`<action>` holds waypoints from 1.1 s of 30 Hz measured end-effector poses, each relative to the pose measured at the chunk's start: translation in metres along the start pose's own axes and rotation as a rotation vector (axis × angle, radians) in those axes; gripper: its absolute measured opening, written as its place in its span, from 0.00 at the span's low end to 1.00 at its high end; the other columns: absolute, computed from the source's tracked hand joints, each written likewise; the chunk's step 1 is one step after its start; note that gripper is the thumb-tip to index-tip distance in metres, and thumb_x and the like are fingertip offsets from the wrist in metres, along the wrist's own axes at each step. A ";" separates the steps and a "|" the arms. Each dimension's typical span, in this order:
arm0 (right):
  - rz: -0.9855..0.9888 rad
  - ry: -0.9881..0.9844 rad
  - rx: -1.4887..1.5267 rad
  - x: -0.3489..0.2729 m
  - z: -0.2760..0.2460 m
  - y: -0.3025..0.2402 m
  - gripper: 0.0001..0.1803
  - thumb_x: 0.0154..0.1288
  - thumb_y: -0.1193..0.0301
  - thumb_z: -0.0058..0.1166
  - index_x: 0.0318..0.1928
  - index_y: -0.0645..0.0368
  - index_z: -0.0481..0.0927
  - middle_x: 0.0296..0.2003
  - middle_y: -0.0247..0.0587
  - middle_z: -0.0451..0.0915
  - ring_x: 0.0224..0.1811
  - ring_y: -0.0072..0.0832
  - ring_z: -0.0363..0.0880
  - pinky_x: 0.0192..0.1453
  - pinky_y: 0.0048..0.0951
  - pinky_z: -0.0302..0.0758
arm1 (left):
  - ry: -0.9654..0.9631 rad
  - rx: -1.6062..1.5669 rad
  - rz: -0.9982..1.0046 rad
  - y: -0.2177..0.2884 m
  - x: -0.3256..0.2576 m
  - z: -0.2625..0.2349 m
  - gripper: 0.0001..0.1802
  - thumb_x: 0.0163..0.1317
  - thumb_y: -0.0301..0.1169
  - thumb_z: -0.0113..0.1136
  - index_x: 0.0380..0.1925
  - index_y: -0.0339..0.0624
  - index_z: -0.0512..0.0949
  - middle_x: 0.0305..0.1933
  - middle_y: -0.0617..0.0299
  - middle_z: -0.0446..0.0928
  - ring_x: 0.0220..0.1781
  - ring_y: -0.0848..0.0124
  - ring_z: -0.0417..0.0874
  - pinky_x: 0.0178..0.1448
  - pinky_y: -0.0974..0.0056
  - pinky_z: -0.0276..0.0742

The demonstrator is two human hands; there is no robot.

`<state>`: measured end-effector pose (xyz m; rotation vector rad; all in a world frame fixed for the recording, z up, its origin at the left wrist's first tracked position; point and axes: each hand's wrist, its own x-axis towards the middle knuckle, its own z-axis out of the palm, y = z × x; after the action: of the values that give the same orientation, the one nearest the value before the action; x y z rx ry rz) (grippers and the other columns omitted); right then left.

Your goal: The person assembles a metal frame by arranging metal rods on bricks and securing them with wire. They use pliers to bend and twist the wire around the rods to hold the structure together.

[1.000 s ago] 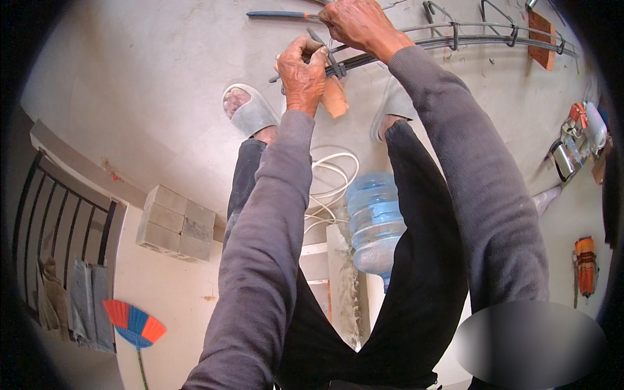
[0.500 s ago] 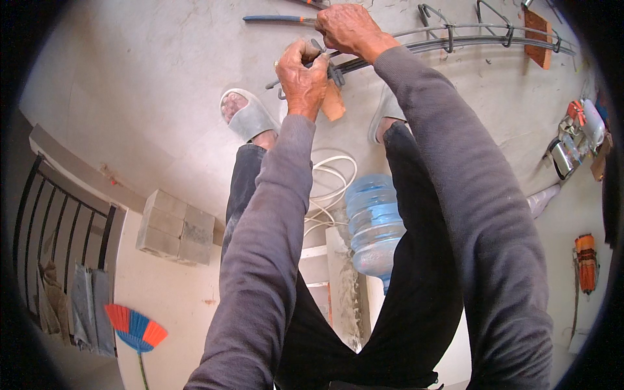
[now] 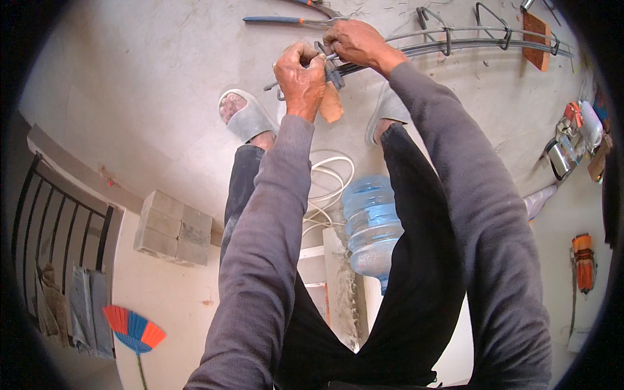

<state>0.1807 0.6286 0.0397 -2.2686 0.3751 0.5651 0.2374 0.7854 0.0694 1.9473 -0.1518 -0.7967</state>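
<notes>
My left hand is closed, thumb and fingers pinched at the near end of a thin steel rod. Just right of it, my right hand has its fingers curled round the same rod; its fingertips are partly hidden. The rod belongs to a bundle of long steel bars, which runs off to the right through bent wire stirrups. One dark stirrup stands beside my hands. An orange-brown block lies below the bundle. Beyond my hands, long-handled pliers with blue and orange grips rest on the floor.
Another reddish block sits at the bundle's right end. Between my legs are a blue water jug and a white coiled hose. Grey blocks, a broom and a railing are at left; clutter at right.
My right hand has come slightly nearer and to the right, uncovering more of the pliers' head. The left hand stays almost in place, still pinched.
</notes>
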 end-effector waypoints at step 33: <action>0.172 0.280 0.145 -0.110 0.028 -0.036 0.36 0.59 0.81 0.54 0.70 0.49 0.65 0.60 0.44 0.72 0.60 0.44 0.76 0.56 0.43 0.81 | 0.001 -0.018 -0.108 -0.007 0.009 -0.001 0.06 0.45 0.27 0.65 0.18 0.35 0.80 0.17 0.57 0.79 0.20 0.70 0.77 0.31 0.62 0.74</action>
<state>0.0942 0.6838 0.0998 -2.1905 0.7317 0.2928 0.2438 0.7860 0.0593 1.9522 -0.0388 -0.8647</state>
